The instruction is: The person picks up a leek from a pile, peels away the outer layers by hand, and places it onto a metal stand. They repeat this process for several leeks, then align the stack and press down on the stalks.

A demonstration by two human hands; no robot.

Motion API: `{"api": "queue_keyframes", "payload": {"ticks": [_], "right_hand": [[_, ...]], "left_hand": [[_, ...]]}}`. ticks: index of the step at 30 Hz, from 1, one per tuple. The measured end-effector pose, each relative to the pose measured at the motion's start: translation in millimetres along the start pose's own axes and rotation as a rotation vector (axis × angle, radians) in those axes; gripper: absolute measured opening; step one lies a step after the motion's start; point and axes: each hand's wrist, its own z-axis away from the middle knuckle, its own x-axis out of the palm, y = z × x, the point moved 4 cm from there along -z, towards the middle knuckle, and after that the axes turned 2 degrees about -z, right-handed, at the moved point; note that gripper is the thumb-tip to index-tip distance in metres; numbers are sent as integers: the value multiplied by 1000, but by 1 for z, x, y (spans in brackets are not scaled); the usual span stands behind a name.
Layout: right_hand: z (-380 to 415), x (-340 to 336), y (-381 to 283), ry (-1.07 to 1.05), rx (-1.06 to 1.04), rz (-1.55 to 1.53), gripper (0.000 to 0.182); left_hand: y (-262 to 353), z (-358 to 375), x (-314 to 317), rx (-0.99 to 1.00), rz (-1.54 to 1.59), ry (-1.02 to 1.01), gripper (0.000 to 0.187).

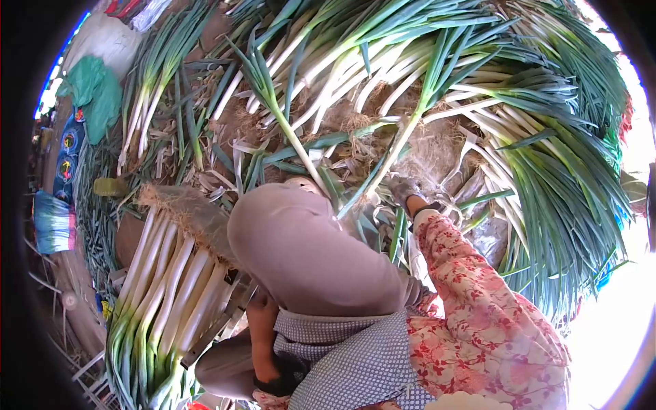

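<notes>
My right hand [406, 189], in a greyish glove, reaches out beyond my knee with its fingers curled. Just left of it slants a long leek [414, 123], white end toward me and green leaves pointing away. I cannot tell what the fingers hold. A second leek [292, 140] leans the other way, its lower end passing behind my knee. My left hand [260, 299] is low beside my bent leg, its fingers mostly hidden. Close to it lies a thick bundle of leeks [160, 273], roots away from me and leaves toward the bottom edge.
Heaped leeks [383, 61] curve across the far side, and another pile [553, 171] spreads along the right. Loose leaves and dry peelings [239, 154] litter the ground. A green plastic bag [96, 99] and a yellowish block [111, 186] lie at left.
</notes>
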Motion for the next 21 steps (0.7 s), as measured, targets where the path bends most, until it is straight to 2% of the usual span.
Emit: {"api": "queue_keyframes", "payload": {"ticks": [2,3,4,7,8,10,16,18,20,21], "right_hand": [[-21,3,0,-31,12,41,45],[21,-34,-40,28,225,-93,46],[-51,25,12,92,80,-43,48],[-38,13,-23,125,413,-410,52],[-34,8,-32,111,452,-487,56],[-42,8,-39,146,488,-373,49],[-26,-14,-48,5,153,-735,31],[39,-67,-75,-90,-764,-234,24],[67,-53,-55,-583,-55,-1346,22],[81,-50,-49,-565,72,-1427,26]], "left_hand": [[-1,5,11,-2,-29,-84,14],[-2,7,14,-15,-36,-106,14],[-3,11,16,-39,-32,-113,14],[-4,7,18,-68,-31,-133,15],[-5,5,18,-77,-34,-145,15],[-6,7,19,-92,-38,-154,16],[-7,4,21,-112,-44,-169,17],[-7,0,22,-104,-48,-172,18],[-7,-7,20,-86,-50,-169,19],[-6,-8,20,-80,-53,-170,19]]}}
